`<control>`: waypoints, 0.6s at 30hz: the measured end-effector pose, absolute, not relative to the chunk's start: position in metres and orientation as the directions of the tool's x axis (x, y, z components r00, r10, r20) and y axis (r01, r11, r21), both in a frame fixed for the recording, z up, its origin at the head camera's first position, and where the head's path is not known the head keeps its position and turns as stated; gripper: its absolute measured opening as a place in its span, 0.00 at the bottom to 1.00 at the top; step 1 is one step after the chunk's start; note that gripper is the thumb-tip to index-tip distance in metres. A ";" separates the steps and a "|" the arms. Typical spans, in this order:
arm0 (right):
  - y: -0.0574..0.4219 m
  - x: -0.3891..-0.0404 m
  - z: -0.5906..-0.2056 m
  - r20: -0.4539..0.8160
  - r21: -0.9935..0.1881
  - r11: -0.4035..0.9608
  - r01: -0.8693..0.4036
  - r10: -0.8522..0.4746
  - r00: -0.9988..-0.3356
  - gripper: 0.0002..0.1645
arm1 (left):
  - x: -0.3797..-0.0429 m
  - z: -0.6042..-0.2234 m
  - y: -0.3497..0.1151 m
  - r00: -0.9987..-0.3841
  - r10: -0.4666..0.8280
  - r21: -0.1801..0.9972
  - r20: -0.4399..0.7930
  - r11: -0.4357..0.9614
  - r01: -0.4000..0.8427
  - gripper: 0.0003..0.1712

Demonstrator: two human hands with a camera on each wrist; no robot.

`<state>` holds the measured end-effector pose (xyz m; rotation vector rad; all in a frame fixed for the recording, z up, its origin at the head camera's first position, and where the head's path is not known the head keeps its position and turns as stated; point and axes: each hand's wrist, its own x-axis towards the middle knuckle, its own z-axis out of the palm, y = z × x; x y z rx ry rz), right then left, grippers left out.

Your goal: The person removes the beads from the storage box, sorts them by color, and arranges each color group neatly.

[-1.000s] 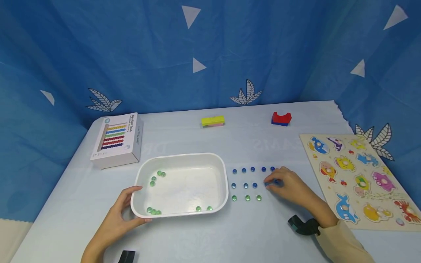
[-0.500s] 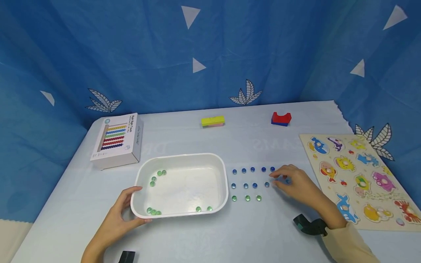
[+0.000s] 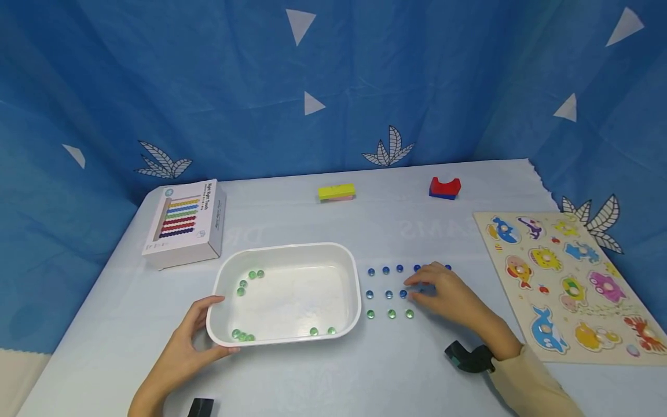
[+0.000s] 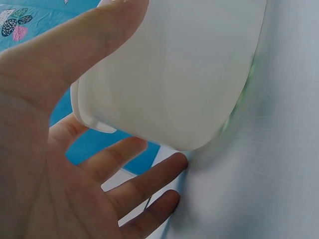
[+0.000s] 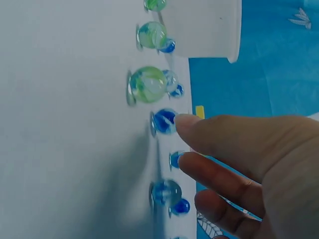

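My left hand (image 3: 179,344) holds the near left corner of a white tray (image 3: 289,341), thumb along its front wall and index finger at its left rim. Several green marbles (image 3: 241,291) lie inside. To the tray's right, marbles stand in three rows on the table. My right hand (image 3: 450,295) reaches over them with thumb and fingers apart. In the right wrist view its thumb tip overlaps a dark blue marble (image 5: 164,121), while a fingertip is close by another blue marble (image 5: 175,160). Green marbles (image 3: 392,314) form the nearest row; the hand hides part of the two blue rows.
A wooden puzzle board (image 3: 573,289) with sea animals lies at the right. Toward the back are a boxed bead toy (image 3: 182,223), a yellow block (image 3: 336,191) over a pink one, and a red block (image 3: 445,186) over a blue one. A blue curtain (image 3: 333,69) hangs behind the table.
My right hand shifted right along the middle row, away from its fourth marble, then came back left to the third one. My left hand and the tray stay in place.
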<state>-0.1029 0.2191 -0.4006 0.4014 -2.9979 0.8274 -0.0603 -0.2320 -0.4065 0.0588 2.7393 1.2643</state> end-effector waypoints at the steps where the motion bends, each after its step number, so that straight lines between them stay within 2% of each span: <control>1: 0.216 -0.104 -0.401 0.068 -0.498 0.830 -0.249 -0.249 -0.966 0.11 | -0.060 -0.407 -0.232 -0.992 0.087 0.760 -0.096 0.650 -0.016 0.52; 9: 0.209 -0.110 -0.404 0.061 -0.472 0.837 -0.277 -0.282 -0.957 0.09 | -0.062 -0.406 -0.230 -0.990 0.091 0.765 -0.103 0.644 -0.020 0.52; 18: 0.212 -0.110 -0.404 0.023 -0.472 0.847 -0.245 -0.266 -0.964 0.09 | -0.062 -0.408 -0.232 -0.992 0.093 0.758 -0.089 0.653 -0.007 0.52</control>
